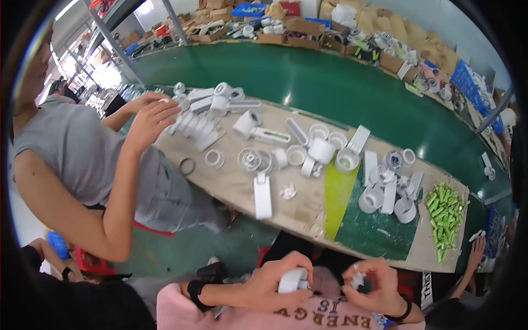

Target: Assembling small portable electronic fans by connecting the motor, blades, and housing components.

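1. A co-worker's hand (147, 122) is reaching among white parts (196, 127).
2. The left hand (267, 281) is gripping a rounded white part (291, 279) before the pink top (247, 320).
3. The right hand (382, 285) is pinching a small white piece (357, 279) between fingertips.
4. Green pieces (445, 212) are lying heaped on the table (242, 192).

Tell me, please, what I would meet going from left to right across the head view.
Co-worker's grey top, thin dark ring, the wearer's left hand holding a white part, right hand holding a small white piece, heap of light-green pieces.
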The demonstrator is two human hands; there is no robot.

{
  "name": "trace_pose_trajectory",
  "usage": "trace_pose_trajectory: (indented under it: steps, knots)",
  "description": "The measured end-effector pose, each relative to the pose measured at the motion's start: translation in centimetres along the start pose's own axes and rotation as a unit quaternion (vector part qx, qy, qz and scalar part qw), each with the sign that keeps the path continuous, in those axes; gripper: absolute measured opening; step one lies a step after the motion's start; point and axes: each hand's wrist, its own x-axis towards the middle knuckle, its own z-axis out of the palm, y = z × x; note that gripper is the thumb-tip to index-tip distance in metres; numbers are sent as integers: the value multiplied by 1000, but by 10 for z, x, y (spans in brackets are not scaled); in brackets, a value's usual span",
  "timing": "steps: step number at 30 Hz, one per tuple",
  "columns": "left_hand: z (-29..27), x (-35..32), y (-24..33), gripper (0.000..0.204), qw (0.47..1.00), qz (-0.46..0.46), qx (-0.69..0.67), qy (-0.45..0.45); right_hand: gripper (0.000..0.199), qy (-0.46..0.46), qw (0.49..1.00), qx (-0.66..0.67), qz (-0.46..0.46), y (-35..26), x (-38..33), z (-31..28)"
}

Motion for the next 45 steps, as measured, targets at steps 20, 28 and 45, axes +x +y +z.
trace_pose_trajectory:
  steps: [20,28,45]
  knots:
    - [-24,96,-121,22,954,96,182,220,50,162,919,-358,5,104,157,35]
    - [-19,119,-128,23,850,190,403,283,37,175,955,93,222,135,195,37]
    - [-58,115,-86,37,961,15,-135,239,23,128,951,271,75,73,192,27]
